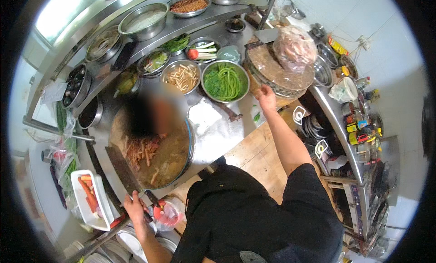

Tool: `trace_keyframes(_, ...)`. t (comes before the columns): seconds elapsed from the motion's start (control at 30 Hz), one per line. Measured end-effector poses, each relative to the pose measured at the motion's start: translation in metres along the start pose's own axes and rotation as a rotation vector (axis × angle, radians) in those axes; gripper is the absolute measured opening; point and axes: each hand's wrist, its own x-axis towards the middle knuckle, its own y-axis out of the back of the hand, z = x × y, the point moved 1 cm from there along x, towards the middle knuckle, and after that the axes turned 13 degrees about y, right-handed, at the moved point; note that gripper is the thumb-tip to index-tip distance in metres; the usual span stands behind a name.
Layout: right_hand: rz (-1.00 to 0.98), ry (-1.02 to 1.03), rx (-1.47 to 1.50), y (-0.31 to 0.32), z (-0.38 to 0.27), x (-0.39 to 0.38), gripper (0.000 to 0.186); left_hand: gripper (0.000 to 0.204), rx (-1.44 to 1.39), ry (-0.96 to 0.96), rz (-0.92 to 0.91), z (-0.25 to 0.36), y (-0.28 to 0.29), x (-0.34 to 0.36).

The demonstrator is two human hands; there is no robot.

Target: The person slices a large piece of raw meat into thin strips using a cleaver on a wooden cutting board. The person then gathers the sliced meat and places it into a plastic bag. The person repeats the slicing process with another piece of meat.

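At the lower left, my left hand (134, 209) has its fingers apart beside a dark-bladed cleaver (120, 169), whose dark handle juts over the board's near edge. A second dark item shows against that hand; its kind is unclear. The cleaver lies across a round chopping board (170, 165) with a blue rim. Chopped reddish meat pieces (141, 150) are heaped there, partly hidden by a blurred patch. My right hand (267, 99), fingers extended, is at the near edge of a thick round wooden chopping block (259, 65). A plastic bag of pale pink meat (295, 48) rests on that block.
Beyond the board stand bowls of long green beans (225, 81) and cut pale strips (182, 76). A white cloth (204, 114) lies between board and block. A white tub of carrots (93, 199) is at far left. Sauce bottles (359, 126) line the right side.
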Motion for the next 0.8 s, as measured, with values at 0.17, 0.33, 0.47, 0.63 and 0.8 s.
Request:
trace_keyframes(0.17, 0.269, 0.253, -0.25, 0.091, -0.045, 0.119, 0.04, 0.026, 0.027, -0.067, 0.007, -0.003, -0.002, 0.003)
trace_keyframes(0.33, 0.338, 0.26, 0.032, 0.131, -0.107, 0.196, 0.044, 0.026, 0.114, -0.145, 0.097, 0.001, -0.014, -0.004)
trace_keyframes(0.47, 0.364, 0.325, -0.631, 0.173, -0.094, 0.266, 0.052, 0.027, 0.263, -0.253, 0.253, -0.008, -0.029, 0.015)
trace_keyframes(0.63, 0.005, 0.116, -0.93, 0.18, -0.09, 0.313, 0.077, 0.046, 0.706, -0.314, 0.745, -0.006, -0.065, 0.019)
trace_keyframes(0.8, -0.196, 0.271, -0.948, 0.2, -0.05, 0.363, 0.057, 0.047, 0.772, -0.327, 0.696, 0.009, -0.093, 0.033)
